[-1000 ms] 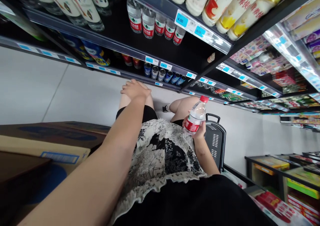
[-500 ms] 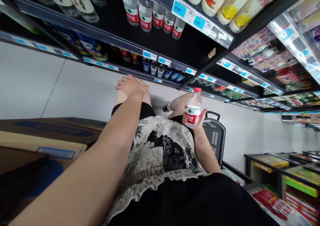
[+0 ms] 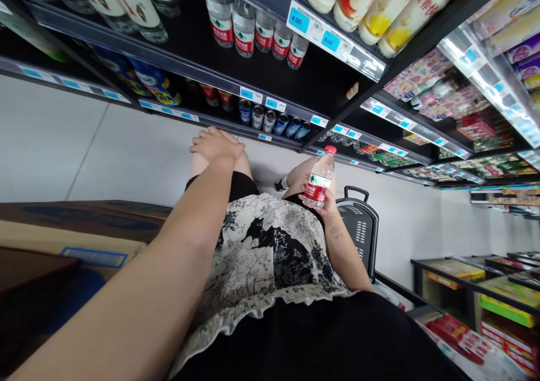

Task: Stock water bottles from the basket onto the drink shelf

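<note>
clasping the red-capped water bottle [image 3: 318,182] in your right hand [image 3: 329,201], its long axis slanting forward-right, you rest your left hand [image 3: 215,143] well leftward on your knee [image 3: 243,164].

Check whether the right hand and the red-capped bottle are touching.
Touching. The head view shows the right hand wrapped around the lower part of the red-capped bottle.
</note>
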Demonstrator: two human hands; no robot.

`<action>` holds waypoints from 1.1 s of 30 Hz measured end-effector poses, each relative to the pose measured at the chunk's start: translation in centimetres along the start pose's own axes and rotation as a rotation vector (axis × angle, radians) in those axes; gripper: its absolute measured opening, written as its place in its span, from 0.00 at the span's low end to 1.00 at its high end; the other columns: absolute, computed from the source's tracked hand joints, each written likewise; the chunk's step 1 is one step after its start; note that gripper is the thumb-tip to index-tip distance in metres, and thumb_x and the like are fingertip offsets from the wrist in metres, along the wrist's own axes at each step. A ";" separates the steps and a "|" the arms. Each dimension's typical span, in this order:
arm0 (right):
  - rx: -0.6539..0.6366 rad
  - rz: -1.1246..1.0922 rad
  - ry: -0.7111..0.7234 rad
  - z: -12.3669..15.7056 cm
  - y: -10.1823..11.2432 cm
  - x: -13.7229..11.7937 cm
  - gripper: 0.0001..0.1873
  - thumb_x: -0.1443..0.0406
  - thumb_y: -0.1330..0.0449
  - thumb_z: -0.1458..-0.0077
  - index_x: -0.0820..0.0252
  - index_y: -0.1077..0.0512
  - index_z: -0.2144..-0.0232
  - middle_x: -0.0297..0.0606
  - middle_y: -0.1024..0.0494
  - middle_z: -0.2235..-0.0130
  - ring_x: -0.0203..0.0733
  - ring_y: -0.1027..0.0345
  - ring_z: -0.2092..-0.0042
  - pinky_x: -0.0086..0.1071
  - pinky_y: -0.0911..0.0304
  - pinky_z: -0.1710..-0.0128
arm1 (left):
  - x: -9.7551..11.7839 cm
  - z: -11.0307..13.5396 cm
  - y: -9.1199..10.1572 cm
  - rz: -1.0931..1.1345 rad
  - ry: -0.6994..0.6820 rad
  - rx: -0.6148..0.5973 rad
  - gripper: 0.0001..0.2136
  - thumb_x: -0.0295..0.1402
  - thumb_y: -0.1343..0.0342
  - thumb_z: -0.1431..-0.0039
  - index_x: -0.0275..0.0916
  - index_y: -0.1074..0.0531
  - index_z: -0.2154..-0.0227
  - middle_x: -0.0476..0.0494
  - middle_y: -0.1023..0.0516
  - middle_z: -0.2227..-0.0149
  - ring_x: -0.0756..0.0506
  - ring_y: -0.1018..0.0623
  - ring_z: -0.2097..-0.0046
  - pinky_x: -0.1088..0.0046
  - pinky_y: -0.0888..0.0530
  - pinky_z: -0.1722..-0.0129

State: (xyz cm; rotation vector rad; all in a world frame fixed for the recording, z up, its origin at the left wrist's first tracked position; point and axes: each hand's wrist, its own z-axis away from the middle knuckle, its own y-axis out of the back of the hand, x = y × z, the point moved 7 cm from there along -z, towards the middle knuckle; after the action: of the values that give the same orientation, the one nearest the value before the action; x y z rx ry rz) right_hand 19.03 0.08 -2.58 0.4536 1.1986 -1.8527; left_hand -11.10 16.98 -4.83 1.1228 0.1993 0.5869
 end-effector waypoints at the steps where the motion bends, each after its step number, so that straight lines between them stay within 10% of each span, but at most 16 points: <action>1: -0.019 0.011 -0.005 0.0 -0.2 0.1 0.52 0.48 0.25 0.70 0.58 0.32 0.42 0.38 0.22 0.60 0.43 0.28 0.58 0.41 0.25 0.58 | -0.1 0.0 0.0 0.006 0.003 0.006 0.43 0.55 0.37 0.49 0.29 0.45 0.41 0.25 0.39 0.40 0.31 0.39 0.42 0.48 0.40 0.44; 15: -0.113 -0.028 0.020 -0.2 -1.5 -0.2 0.42 0.58 0.29 0.62 0.57 0.31 0.43 0.36 0.20 0.60 0.42 0.25 0.61 0.40 0.25 0.55 | -0.4 0.0 0.7 0.019 0.028 0.037 0.43 0.53 0.35 0.51 0.28 0.42 0.41 0.24 0.37 0.41 0.27 0.36 0.42 0.46 0.38 0.44; 27: -0.058 0.053 0.027 -0.2 -1.5 -0.3 0.34 0.53 0.30 0.58 0.59 0.26 0.49 0.45 0.26 0.41 0.53 0.32 0.39 0.38 0.25 0.56 | -0.4 -0.5 0.2 0.033 0.029 0.071 0.43 0.53 0.33 0.53 0.29 0.41 0.42 0.25 0.36 0.43 0.27 0.36 0.43 0.46 0.38 0.45; 33: 0.002 0.015 0.021 0.0 -0.5 0.0 0.40 0.38 0.31 0.63 0.59 0.26 0.55 0.42 0.20 0.57 0.44 0.25 0.61 0.40 0.26 0.60 | -0.5 -0.5 0.2 0.030 0.019 0.065 0.43 0.53 0.34 0.52 0.28 0.41 0.42 0.25 0.36 0.42 0.28 0.36 0.43 0.45 0.38 0.45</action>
State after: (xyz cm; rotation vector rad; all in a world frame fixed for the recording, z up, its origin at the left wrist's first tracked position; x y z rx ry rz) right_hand 18.64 0.18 -2.32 0.4825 1.2039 -1.8413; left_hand -11.78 17.22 -4.95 1.1848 0.2195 0.6222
